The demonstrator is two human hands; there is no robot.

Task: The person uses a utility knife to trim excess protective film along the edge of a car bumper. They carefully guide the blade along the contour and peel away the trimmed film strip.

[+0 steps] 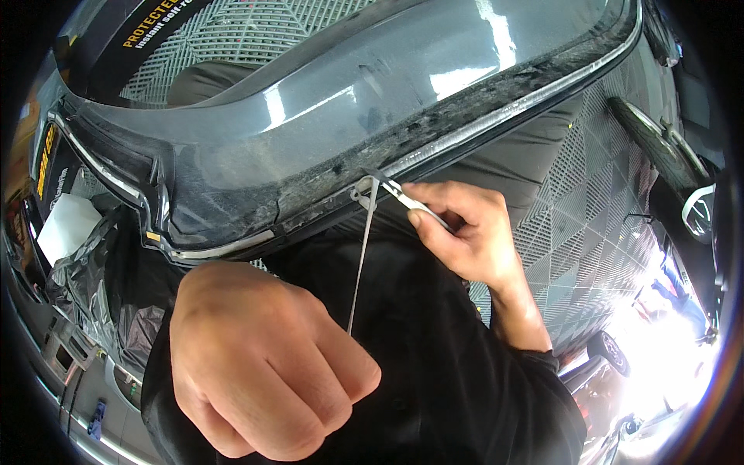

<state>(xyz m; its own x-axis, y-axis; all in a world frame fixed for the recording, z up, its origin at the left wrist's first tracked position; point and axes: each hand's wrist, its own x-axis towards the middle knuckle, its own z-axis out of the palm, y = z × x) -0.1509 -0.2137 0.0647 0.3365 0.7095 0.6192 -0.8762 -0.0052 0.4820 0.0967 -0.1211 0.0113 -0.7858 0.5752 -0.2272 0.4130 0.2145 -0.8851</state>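
A large, curved, glossy dark grey car part [325,132], with a grimy black border, lies across my lap. A silvery-grey bead of sealant [465,133] runs along its near edge. My left hand [267,360] is closed in a fist, knuckles up, low in the view. From it a thin, taut pale strip of sealant [363,263] stretches up to the edge, where it bunches into a small loop. My right hand [473,232] pinches a slim white-and-black utility knife [422,209], its tip at the edge beside that loop. The fingertips of the left hand are hidden.
Black plastic sheeting [143,310] and a white sheet [68,229] lie at the left. Patterned grey floor tiles [573,209] spread at the right. A tyre [659,147] stands at the upper right, and a parked car's wheel [611,351] shows at the lower right.
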